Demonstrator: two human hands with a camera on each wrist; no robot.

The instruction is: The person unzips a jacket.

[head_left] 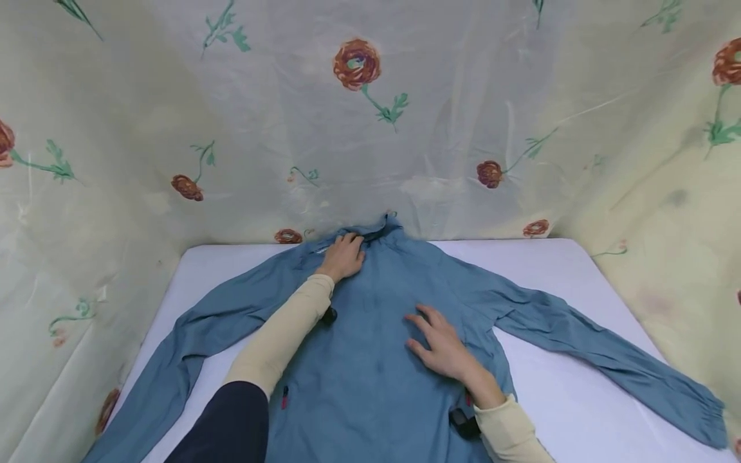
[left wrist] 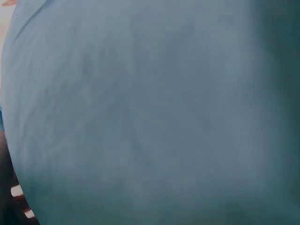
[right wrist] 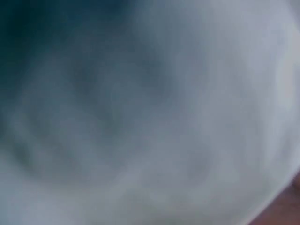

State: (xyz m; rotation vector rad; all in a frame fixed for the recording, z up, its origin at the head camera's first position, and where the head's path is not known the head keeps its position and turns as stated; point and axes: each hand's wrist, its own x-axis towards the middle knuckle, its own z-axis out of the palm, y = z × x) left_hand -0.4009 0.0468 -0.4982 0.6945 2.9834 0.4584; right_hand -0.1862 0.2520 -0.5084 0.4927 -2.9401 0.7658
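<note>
A blue zip jacket [head_left: 379, 308] lies spread out, its collar [head_left: 389, 226] at the far edge of the table and both sleeves fanned outward. My left hand [head_left: 343, 257] reaches up to the collar, fingers resting on the fabric just left of the neck opening. Lower on the right side of the jacket's body, my right hand [head_left: 441, 344] is over the cloth with fingers spread and nothing held. Close-up jacket fabric [left wrist: 140, 108] fills the left wrist view. Blurred pale and blue-grey cloth [right wrist: 140, 112] takes up the right wrist view.
The white table [head_left: 556, 392] shows on both sides of the jacket. Flower-printed sheeting [head_left: 451, 96] rises behind and at either side. The left sleeve [head_left: 173, 360] runs toward the near left, the right sleeve [head_left: 613, 354] toward the near right corner.
</note>
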